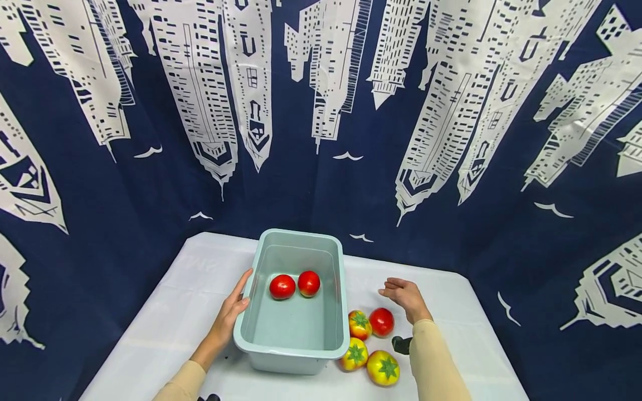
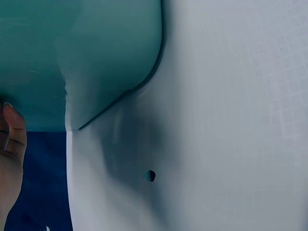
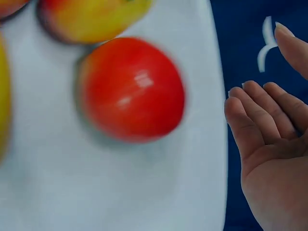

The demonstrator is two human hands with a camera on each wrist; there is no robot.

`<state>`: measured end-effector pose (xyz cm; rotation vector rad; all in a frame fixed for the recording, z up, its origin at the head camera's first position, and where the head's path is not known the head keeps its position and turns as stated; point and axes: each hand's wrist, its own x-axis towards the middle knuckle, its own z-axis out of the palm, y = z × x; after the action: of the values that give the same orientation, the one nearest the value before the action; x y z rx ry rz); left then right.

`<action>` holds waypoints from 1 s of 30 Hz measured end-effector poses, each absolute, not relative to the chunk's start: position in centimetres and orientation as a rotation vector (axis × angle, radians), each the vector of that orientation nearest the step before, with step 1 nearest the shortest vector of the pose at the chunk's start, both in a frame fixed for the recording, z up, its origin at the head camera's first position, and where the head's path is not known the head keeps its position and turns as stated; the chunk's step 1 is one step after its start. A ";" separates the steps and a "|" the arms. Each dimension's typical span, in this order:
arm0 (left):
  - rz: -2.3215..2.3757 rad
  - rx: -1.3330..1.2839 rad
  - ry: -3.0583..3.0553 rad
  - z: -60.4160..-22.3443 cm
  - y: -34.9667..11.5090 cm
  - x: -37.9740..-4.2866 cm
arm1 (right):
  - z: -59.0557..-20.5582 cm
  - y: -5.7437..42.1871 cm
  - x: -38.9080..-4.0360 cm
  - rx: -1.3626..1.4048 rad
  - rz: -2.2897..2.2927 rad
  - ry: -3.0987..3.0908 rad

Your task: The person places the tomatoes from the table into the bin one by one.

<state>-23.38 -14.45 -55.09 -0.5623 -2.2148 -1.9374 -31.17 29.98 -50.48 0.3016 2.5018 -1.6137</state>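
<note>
A pale green plastic bin (image 1: 291, 352) stands on the white table, with two red tomatoes (image 1: 282, 287) (image 1: 309, 283) on its floor. My left hand (image 1: 228, 312) rests its fairly straight fingers and thumb against the bin's left outer wall; only part of that hand (image 2: 12, 144) appears in the left wrist view. To the bin's right lie a red tomato (image 1: 382, 322) and several yellow-red tomatoes (image 1: 383, 367) with green leaf tops. My right hand (image 1: 407, 298) is held just beyond the red tomato, fingers extended and thumb apart, palm bare in the right wrist view.
A navy cloth (image 1: 311, 195) printed with white buildings hangs behind the table. The white tabletop (image 1: 200, 262) reaches out on both sides of the bin. A small dark object (image 1: 401, 345) shows beside the right forearm.
</note>
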 end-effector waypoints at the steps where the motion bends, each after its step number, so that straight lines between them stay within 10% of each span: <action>1: -1.941 -0.557 -2.215 -55.1 -14.4 -23.4 | -51.0 30.1 -30.9 0.301 -1.592 2.501; 30: -1.969 -0.484 -2.213 -55.1 -14.3 -23.4 | -56.7 33.0 -27.3 0.332 -1.627 2.432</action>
<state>-23.37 -14.28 -55.10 -0.4837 -2.2134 -1.9692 -27.32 33.00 -56.70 0.3323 2.4323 -1.6266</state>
